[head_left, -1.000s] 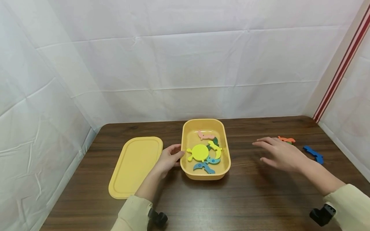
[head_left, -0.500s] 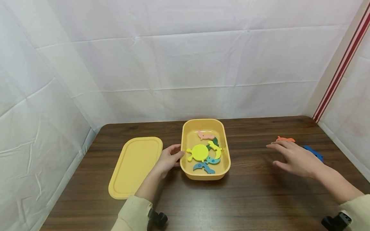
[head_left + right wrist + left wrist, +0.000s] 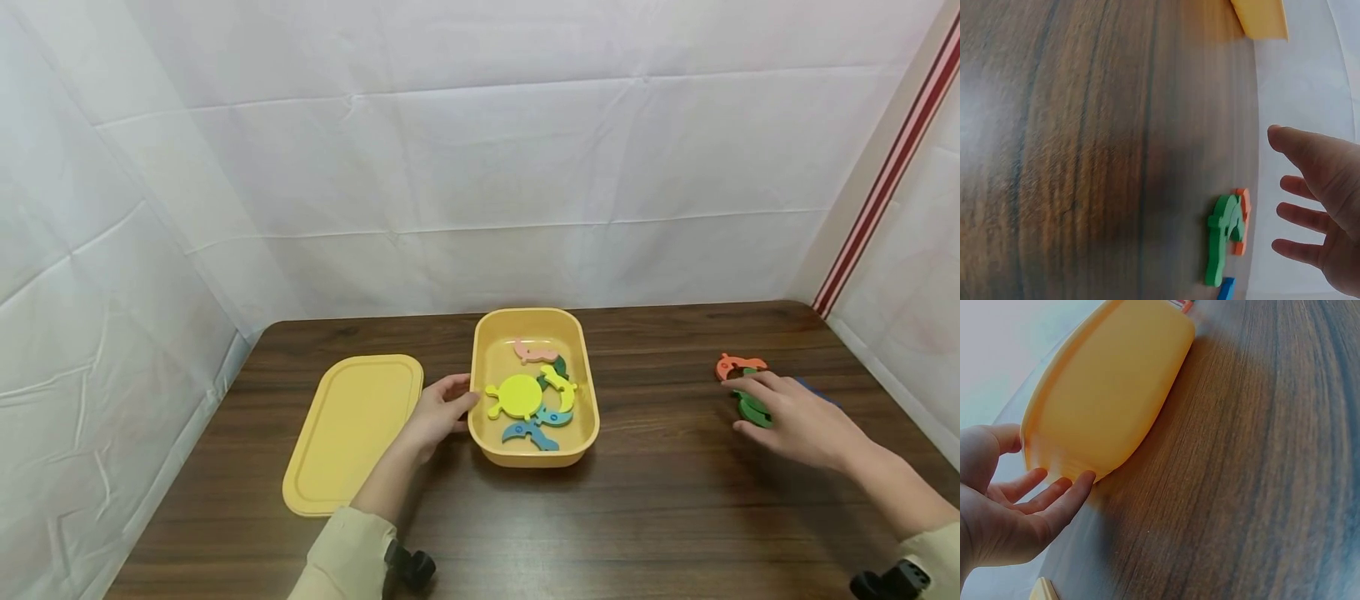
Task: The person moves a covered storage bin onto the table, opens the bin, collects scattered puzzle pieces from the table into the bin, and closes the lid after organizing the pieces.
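Left hand: the left hand (image 3: 435, 412) holds the left side of the yellow box (image 3: 536, 459), thumb at the rim and fingertips against the outer wall; in the left wrist view the fingers are spread a little apart.
Right hand: the right hand (image 3: 806, 425) reaches over the loose pieces at the right of the table, fingers apart and gripping nothing.
Under the right hand: a green piece (image 3: 752, 409) lies on the table, partly covered by the hand in the head view; in the right wrist view, it shows apart from the fingers.
Beside the green piece: an orange piece (image 3: 725, 367) lies just beyond it, and a blue piece (image 3: 1227, 289) lies near its end, mostly hidden behind the hand in the head view.
Yellow box: it stands upright on the table near the middle, well apart from the right hand.
Inside the box: a pink piece (image 3: 538, 356) lies farthest back; a round-bodied yellow turtle (image 3: 517, 397) and a slim yellow piece (image 3: 562, 398) lie in the middle; two blue-grey pieces, one (image 3: 556, 417) just beyond the other (image 3: 530, 433), lie nearest the front.
Dark green piece: this one (image 3: 560, 367) is partly covered by its neighbours, so its full outline is hard to judge.
Lid: the flat yellow lid (image 3: 354, 437) lies on the table left of the box, beside the left forearm.
Table: dark brown wood grain (image 3: 600, 533).
Backdrop: white sheeting (image 3: 480, 167) hangs behind, with a red stripe (image 3: 892, 167) at the right.
Sleeves: pale, with a black device (image 3: 409, 568) at the left wrist.
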Demonstrator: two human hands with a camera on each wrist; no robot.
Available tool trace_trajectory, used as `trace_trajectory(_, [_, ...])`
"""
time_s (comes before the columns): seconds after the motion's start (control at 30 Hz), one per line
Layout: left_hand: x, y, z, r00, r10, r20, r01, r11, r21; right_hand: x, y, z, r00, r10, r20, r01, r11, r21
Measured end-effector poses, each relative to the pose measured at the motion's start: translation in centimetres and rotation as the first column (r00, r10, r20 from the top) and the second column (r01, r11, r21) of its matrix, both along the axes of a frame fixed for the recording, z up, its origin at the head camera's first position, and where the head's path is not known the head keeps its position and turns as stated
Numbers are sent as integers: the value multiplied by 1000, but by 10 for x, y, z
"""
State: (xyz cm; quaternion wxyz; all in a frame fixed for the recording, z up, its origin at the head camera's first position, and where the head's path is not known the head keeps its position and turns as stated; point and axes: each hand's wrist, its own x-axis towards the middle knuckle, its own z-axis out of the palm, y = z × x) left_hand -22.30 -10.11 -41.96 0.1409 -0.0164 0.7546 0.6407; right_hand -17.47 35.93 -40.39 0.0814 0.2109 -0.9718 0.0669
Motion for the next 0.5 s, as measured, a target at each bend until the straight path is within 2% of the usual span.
trace_trajectory(0.23, [1,0,4,1000,-21,13,21,1000,21,1,12,-10,999,-32,-27,31,999,-5])
trace_trajectory(0.5, [15,3,28,999,-27,19,27,1000,-4,0,26,-21,999,-28,-24,27,1000,-14])
